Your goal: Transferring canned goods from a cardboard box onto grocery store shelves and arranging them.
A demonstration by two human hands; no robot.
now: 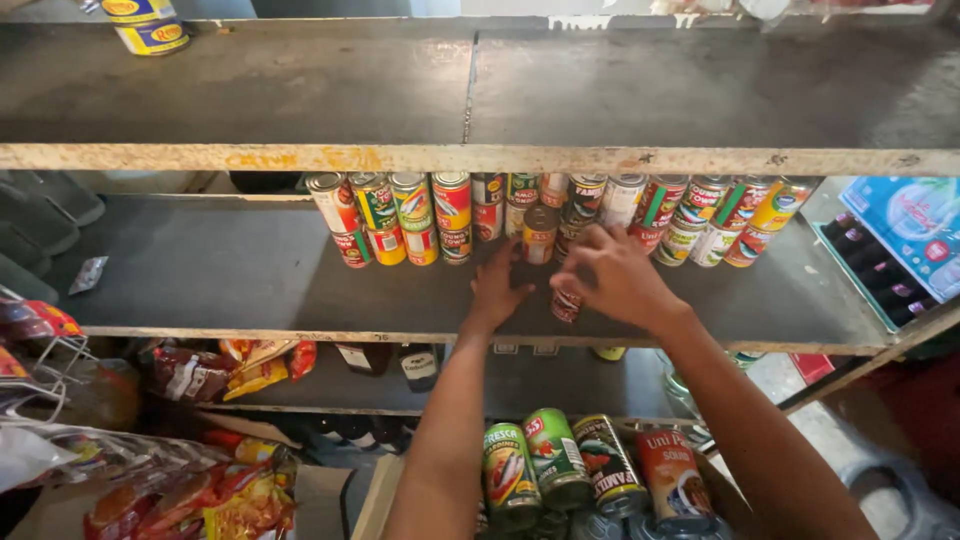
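Note:
Both my arms reach up to the middle shelf [230,290]. My left hand [497,287] rests palm down on the shelf board, fingers spread, just in front of a single can [540,235] with a brown lid. My right hand [615,275] curls over a small red can [566,304] lying on the shelf and seems to grip it. Behind the hands, stacked cans [440,215] in yellow, green and red labels stand in two tiers along the back of the shelf.
Several cans [555,460] lie in a cardboard box below my arms. A top shelf [480,157] with a peeling edge overhangs; yellow tins [150,25] stand on it. Snack bags [200,490] fill the lower left. A tray of dark bottles [870,265] sits right.

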